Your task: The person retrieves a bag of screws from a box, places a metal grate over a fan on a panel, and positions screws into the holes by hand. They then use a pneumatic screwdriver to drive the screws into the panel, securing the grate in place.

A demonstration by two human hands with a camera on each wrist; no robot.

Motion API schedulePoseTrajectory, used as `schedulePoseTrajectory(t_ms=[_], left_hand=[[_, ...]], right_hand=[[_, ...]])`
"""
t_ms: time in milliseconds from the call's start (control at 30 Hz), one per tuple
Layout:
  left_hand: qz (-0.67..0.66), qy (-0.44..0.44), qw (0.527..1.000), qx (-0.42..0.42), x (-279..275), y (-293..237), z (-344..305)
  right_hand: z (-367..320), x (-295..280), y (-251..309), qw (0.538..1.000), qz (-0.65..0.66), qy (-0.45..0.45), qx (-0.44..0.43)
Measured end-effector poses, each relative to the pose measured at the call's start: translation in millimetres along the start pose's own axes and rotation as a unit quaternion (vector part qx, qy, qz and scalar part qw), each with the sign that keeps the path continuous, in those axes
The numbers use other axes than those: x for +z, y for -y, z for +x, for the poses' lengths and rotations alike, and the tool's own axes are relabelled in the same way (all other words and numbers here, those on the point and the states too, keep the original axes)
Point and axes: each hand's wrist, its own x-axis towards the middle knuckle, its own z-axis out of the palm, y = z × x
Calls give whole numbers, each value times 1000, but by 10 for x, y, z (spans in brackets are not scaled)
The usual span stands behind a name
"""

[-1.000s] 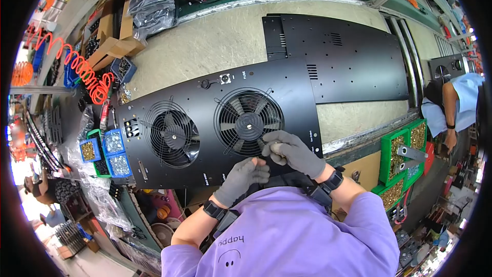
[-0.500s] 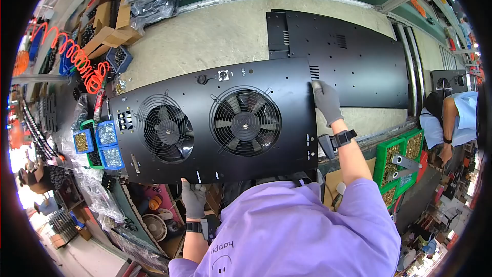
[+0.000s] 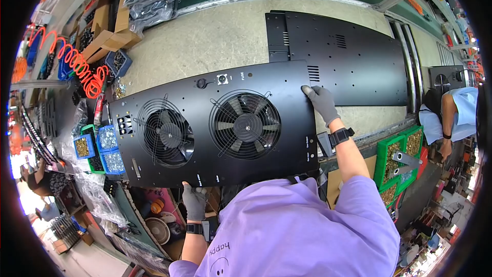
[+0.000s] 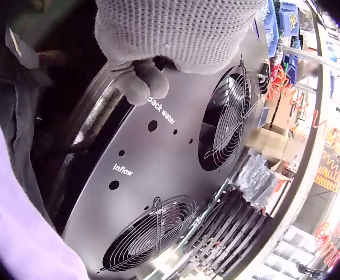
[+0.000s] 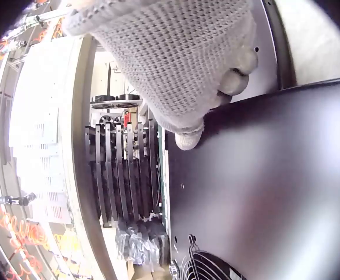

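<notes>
A black panel [image 3: 205,143] with two round fans behind wire guards lies on the bench. Grey gloves cover both hands. My left hand [image 3: 194,202] grips the panel's near edge, beside the "Back water" print; in the left wrist view that hand [image 4: 175,35] shows fingertips on the panel's face [image 4: 141,143]. My right hand [image 3: 323,103] holds the right edge close to the far corner. In the right wrist view the thumb of this hand [image 5: 181,64] lies on the panel [image 5: 257,169] and the other fingers bend at its edge, partly hidden.
A second black panel [image 3: 353,61] lies behind, to the right. Small blue bins [image 3: 114,161] of screws stand at the left, green trays [image 3: 382,166] at the right. A cardboard box [image 3: 110,43] and a red coiled hose [image 3: 92,84] are back left. Another person's arm [image 3: 449,118] shows far right.
My hands were close together over the panel's near side; they have moved apart, left hand to the near edge, right hand to the right edge, and took hold there.
</notes>
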Motion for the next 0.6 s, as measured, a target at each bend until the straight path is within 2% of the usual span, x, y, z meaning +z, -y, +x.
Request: schedulePoseTrajectory(t_ms=[100, 433, 600], left_hand=[[3, -30, 1000, 2, 89, -3, -22], [1, -20, 1000, 2, 1, 14, 14], [11, -47, 999, 5, -24, 20, 22]], right_hand=[[12, 10, 29, 1000, 26, -16, -4], [22, -1, 31, 1000, 14, -6, -5], [9, -23, 19, 1000, 16, 25, 6]])
